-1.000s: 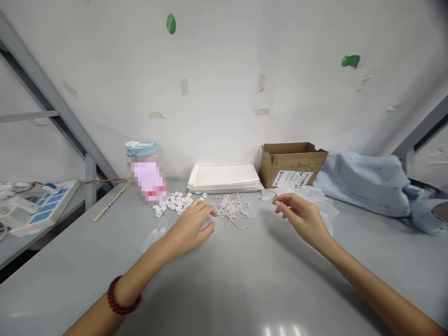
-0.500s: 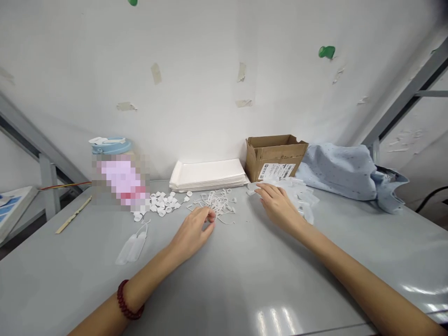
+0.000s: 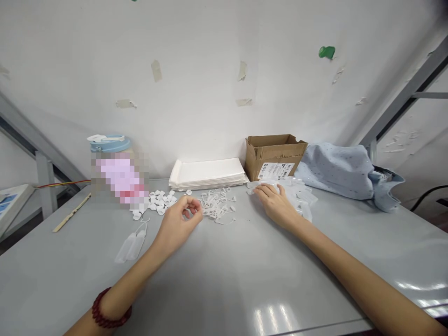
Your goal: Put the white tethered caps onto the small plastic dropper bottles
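My left hand [image 3: 179,223] hovers at the left side of a pile of thin white loop straps [image 3: 217,203]. Its fingers are curled toward the thumb; whatever lies between the tips is too small to make out. Over at the right, my right hand [image 3: 275,204] rests with fingers extended on a heap of translucent plastic sleeves [image 3: 303,196], covering part of it. Small white caps [image 3: 160,201] lie scattered beyond my left hand. Nearer to me on the left are two translucent tubes [image 3: 132,246] with white loops at their tops.
A stack of white padded envelopes [image 3: 208,173] lies against the wall, with an open cardboard box [image 3: 273,156] beside it. Light blue fabric [image 3: 336,170] is bunched at the right. A blue-lidded container [image 3: 110,143], partly blurred, and a yellowish strip [image 3: 72,213] are at the left.
My left hand has drawn back to the left from the straps, and its fingers are more curled. My right hand stays on the sleeves, shifted only slightly.
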`<state>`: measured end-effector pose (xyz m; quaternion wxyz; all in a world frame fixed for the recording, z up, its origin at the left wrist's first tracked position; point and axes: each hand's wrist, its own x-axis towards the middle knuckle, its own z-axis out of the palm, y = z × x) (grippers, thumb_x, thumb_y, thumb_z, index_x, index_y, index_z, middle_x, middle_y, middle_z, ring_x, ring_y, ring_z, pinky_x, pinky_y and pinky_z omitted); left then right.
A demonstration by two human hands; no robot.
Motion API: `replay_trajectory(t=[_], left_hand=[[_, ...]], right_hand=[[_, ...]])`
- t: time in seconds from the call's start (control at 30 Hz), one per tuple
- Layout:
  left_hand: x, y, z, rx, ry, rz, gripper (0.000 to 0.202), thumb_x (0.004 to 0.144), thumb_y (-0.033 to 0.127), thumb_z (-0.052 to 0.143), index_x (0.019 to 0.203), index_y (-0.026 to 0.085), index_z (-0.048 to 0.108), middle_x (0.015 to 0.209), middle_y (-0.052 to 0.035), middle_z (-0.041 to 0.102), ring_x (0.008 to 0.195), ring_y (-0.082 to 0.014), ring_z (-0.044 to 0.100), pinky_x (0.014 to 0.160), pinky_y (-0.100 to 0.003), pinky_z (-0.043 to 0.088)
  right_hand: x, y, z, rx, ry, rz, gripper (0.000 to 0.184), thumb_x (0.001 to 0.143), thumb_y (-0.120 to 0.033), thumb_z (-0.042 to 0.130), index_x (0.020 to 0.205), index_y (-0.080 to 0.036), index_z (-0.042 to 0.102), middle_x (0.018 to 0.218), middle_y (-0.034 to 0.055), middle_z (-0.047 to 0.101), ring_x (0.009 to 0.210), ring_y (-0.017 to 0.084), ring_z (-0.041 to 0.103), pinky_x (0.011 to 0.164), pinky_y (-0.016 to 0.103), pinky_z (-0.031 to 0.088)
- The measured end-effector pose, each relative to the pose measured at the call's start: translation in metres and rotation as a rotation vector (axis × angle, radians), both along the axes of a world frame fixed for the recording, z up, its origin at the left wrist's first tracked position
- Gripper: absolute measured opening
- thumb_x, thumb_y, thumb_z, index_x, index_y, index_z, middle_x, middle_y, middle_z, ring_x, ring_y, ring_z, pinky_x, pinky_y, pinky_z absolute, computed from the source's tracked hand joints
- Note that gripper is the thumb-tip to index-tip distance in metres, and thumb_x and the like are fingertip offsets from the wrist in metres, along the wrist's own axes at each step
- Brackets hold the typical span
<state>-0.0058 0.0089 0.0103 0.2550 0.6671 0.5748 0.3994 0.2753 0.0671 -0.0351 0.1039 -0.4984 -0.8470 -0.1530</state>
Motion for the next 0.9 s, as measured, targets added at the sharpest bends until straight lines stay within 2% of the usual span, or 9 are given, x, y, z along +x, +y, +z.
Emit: replay_trajectory(t=[0.17, 0.33, 0.43, 0.5, 0.57, 0.73, 0.83, 0.9], left_hand=[[-0.006, 0.003, 0.0, -0.013, -0.198, 0.04, 0.021, 0.075, 0.038, 0.059, 0.082, 0.019, 0.054, 0.082, -0.0015, 0.062, 0.076, -0.0159, 0.059, 0.071, -0.03, 0.047], [-0.007, 0.004, -0.001, -0.02, -0.4, 0.051, 0.025, 0.076, 0.04, 0.064, 0.086, 0.019, 0.054, 0.083, -0.0003, 0.062, 0.075, -0.0136, 0.06, 0.077, -0.03, 0.048], [-0.007, 0.003, 0.002, -0.009, -0.604, 0.025, 0.026, 0.073, 0.037, 0.069, 0.086, 0.019, 0.054, 0.083, -0.0001, 0.063, 0.081, -0.0144, 0.063, 0.083, -0.03, 0.048], [-0.008, 0.003, 0.003, 0.01, -0.646, 0.019, 0.026, 0.074, 0.036, 0.069, 0.086, 0.019, 0.054, 0.084, -0.0002, 0.064, 0.086, -0.0158, 0.064, 0.086, -0.031, 0.048], [-0.009, 0.004, 0.002, 0.031, -0.56, 0.033, 0.023, 0.077, 0.036, 0.065, 0.087, 0.019, 0.052, 0.085, -0.0011, 0.065, 0.089, -0.0176, 0.066, 0.086, -0.033, 0.049], [-0.011, 0.008, -0.008, 0.041, -0.062, 0.044, 0.015, 0.081, 0.034, 0.054, 0.08, 0.019, 0.053, 0.08, -0.0039, 0.065, 0.078, -0.0216, 0.065, 0.073, -0.038, 0.052], [-0.007, 0.004, -0.012, 0.101, 0.045, 0.015, 0.01, 0.08, 0.028, 0.054, 0.082, 0.02, 0.059, 0.09, -0.0058, 0.063, 0.091, -0.0258, 0.058, 0.081, -0.043, 0.048], [-0.001, -0.002, -0.013, 0.211, 0.172, -0.089, 0.013, 0.083, 0.023, 0.051, 0.091, 0.02, 0.062, 0.1, -0.0075, 0.06, 0.103, -0.0268, 0.052, 0.09, -0.045, 0.044]], right_hand=[[-0.002, -0.001, -0.001, -0.007, -0.022, -0.005, 0.059, 0.075, 0.013, 0.028, 0.123, -0.01, 0.053, 0.129, 0.0196, 0.055, 0.124, 0.034, 0.044, 0.095, 0.063, 0.034], [-0.003, -0.001, -0.004, -0.032, -0.034, 0.015, 0.062, 0.077, 0.011, 0.028, 0.13, -0.012, 0.048, 0.141, 0.0173, 0.046, 0.133, 0.035, 0.035, 0.095, 0.066, 0.033], [-0.002, -0.001, -0.004, -0.038, -0.03, 0.026, 0.064, 0.076, 0.012, 0.026, 0.131, -0.013, 0.047, 0.14, 0.0166, 0.048, 0.133, 0.034, 0.035, 0.095, 0.067, 0.032], [-0.002, -0.001, -0.003, -0.035, -0.025, 0.027, 0.066, 0.074, 0.014, 0.025, 0.13, -0.013, 0.047, 0.136, 0.0168, 0.051, 0.13, 0.032, 0.039, 0.096, 0.066, 0.032], [-0.003, -0.001, -0.001, -0.027, -0.019, 0.023, 0.066, 0.072, 0.015, 0.025, 0.128, -0.012, 0.048, 0.131, 0.0179, 0.054, 0.124, 0.031, 0.045, 0.096, 0.065, 0.032], [-0.004, -0.002, 0.001, -0.004, -0.013, 0.008, 0.066, 0.068, 0.015, 0.028, 0.124, -0.01, 0.052, 0.119, 0.0199, 0.056, 0.111, 0.03, 0.051, 0.095, 0.061, 0.033], [-0.004, -0.002, 0.001, 0.002, -0.009, 0.013, 0.063, 0.069, 0.014, 0.029, 0.121, -0.011, 0.053, 0.119, 0.0199, 0.056, 0.11, 0.03, 0.05, 0.094, 0.058, 0.033], [-0.004, -0.001, 0.0, 0.005, -0.003, 0.023, 0.061, 0.07, 0.014, 0.028, 0.12, -0.012, 0.053, 0.124, 0.0197, 0.054, 0.114, 0.031, 0.048, 0.094, 0.058, 0.033]])
